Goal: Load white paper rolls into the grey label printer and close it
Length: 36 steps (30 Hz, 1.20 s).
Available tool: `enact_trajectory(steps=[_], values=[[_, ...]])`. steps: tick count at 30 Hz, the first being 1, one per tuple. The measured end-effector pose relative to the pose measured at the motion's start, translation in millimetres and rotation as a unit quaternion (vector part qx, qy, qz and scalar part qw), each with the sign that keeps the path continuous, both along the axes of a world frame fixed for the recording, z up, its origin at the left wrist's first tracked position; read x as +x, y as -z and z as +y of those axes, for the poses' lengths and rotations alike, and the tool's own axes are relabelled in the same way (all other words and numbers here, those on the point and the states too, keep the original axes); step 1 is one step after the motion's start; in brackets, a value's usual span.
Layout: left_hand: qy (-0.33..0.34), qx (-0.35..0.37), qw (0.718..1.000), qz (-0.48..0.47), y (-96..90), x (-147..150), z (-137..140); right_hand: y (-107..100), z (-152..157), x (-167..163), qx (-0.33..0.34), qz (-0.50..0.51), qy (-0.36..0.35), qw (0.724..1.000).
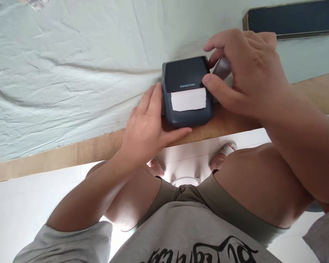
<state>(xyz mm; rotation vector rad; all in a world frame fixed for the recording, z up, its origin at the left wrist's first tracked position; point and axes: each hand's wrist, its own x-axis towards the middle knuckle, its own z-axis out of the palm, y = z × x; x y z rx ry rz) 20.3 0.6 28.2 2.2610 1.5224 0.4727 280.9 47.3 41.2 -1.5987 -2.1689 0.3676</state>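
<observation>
A dark label printer marked NIIMBOT stands at the table's front edge, a white strip of label paper lying out of its slot. My left hand holds the printer, fingers along its left side and thumb along its front. At the printer's right side, my right hand has its fingers curled around a grey, rounded object, partly hidden under the palm. Its thumb tip touches the printer's right edge.
A pale green, wrinkled cloth covers the table, leaving a wooden edge bare. A black phone-like slab on a box lies at the back right. Something shiny shows at the far left. My legs are below the edge.
</observation>
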Motion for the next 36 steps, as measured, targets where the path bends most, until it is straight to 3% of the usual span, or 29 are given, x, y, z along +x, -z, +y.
enact_trajectory(steps=[15, 24, 33, 36], values=[[0.007, 0.017, 1.0, -0.015, -4.1, 0, 1, 1, 4, 4, 0.038, 0.054, -0.041, 0.997], [0.012, 0.017, 0.999, -0.042, -6.3, 3, 3, 2, 7, 4, 0.001, 0.047, -0.048, 0.998], [0.011, 0.028, 0.998, -0.059, -1.9, -1, 4, -24, 2, -4, -0.042, -0.029, -0.008, 0.999], [0.028, 0.042, 0.998, -0.049, -3.1, 0, 5, -25, 9, -2, -0.041, -0.031, -0.025, 0.998]])
